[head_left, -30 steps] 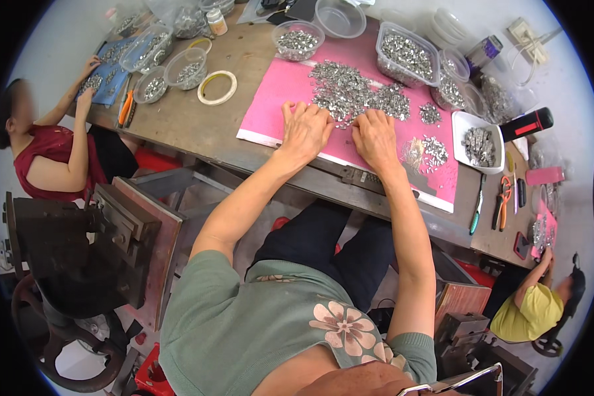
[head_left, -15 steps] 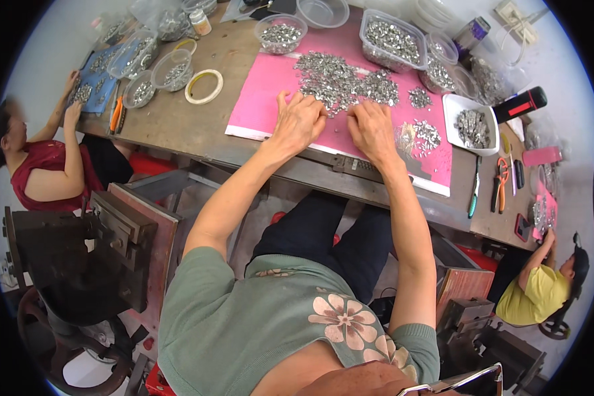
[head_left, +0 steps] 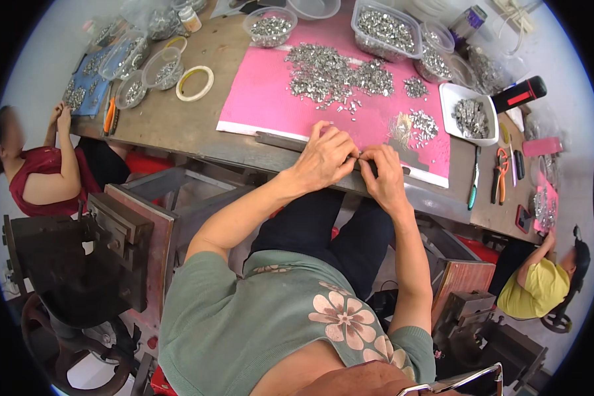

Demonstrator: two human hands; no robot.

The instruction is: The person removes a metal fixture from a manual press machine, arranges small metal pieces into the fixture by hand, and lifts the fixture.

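Both of my hands are at the near edge of the bench, close together over a dark metal bar fixture [head_left: 278,140]. My left hand [head_left: 327,157] is closed in a pinch, its fingertips meeting those of the other hand. My right hand [head_left: 384,175] has thumb and fingers pinched too. Whatever lies between the fingertips is too small to make out. Beyond them, a pile of small silvery metal pieces [head_left: 320,72] spreads over a pink sheet [head_left: 254,99]. Smaller heaps of metal pieces [head_left: 424,127] lie toward the right of the sheet.
A white tray [head_left: 447,119] and clear tubs [head_left: 363,46] hold more pieces. To the right lie orange-handled pliers [head_left: 501,173] and a teal-handled tool [head_left: 473,191]. A tape roll [head_left: 195,84] sits at left. One person [head_left: 49,162] works at left, another [head_left: 534,290] at right.
My hands have drawn back from the metal pile to the bench's near edge. Their fingertips have come together over the bar fixture. The person at left has shifted their hands.
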